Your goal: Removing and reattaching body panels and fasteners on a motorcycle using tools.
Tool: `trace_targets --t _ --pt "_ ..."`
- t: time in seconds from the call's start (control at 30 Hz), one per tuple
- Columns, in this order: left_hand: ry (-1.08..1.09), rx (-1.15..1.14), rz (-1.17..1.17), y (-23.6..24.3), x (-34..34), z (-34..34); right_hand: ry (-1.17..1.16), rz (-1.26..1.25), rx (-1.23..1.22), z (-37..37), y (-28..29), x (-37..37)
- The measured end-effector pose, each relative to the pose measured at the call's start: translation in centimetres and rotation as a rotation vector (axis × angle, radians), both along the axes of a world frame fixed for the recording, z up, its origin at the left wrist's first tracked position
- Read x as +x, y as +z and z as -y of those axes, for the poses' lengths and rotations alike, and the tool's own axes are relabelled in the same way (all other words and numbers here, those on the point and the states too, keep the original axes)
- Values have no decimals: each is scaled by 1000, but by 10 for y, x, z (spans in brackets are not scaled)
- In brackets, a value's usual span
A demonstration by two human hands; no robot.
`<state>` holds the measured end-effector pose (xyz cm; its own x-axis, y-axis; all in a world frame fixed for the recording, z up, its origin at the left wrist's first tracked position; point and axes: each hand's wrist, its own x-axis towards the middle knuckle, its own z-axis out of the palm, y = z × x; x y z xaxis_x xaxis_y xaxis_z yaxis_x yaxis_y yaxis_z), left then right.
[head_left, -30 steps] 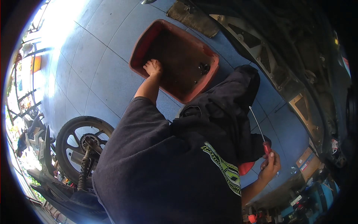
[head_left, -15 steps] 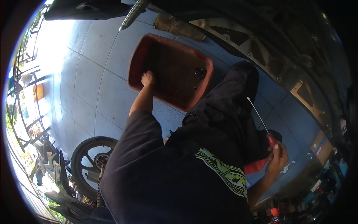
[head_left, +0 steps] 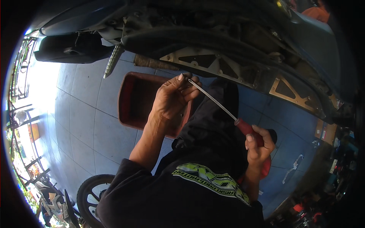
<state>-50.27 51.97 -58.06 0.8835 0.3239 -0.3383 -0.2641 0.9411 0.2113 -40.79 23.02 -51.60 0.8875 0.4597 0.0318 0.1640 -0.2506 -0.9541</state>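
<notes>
My right hand (head_left: pixel 259 149) is wrapped round the red handle of a screwdriver (head_left: pixel 217 102). Its long metal shaft slants up and left, and the tip reaches the fingertips of my left hand (head_left: pixel 170 97). Thumb and fingers of that left hand pinch a small dark piece (head_left: pixel 186 77) at the tip; it looks like a screw, though the fingers partly cover it. Below and behind the left hand, a reddish-brown plastic tub (head_left: pixel 122 99) rests on the floor, its right part hidden by my hand and forearm.
A dark motorbike body with metal footboard plates (head_left: pixel 294 95) spans the top, close above my hands. Its footpeg (head_left: pixel 111 62) juts down at the left. A wheel (head_left: pixel 85 193) of another motorbike stands lower left. Blue-grey tiles (head_left: pixel 102 125) form the floor; cluttered parts lie at right.
My left hand has come out of the tub and up to the screwdriver tip, pinching something small. My right hand has brought the screwdriver up and left. The view has shifted toward the motorbike.
</notes>
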Motion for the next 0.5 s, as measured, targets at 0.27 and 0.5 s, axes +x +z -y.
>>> trace_targets --t 0.27,0.5 --pt "18 227 -335 -1 7 -6 9 176 -157 -12 11 -1" --pt "-396 1092 -1298 -204 -75 24 25 122 -329 20 -22 -7"
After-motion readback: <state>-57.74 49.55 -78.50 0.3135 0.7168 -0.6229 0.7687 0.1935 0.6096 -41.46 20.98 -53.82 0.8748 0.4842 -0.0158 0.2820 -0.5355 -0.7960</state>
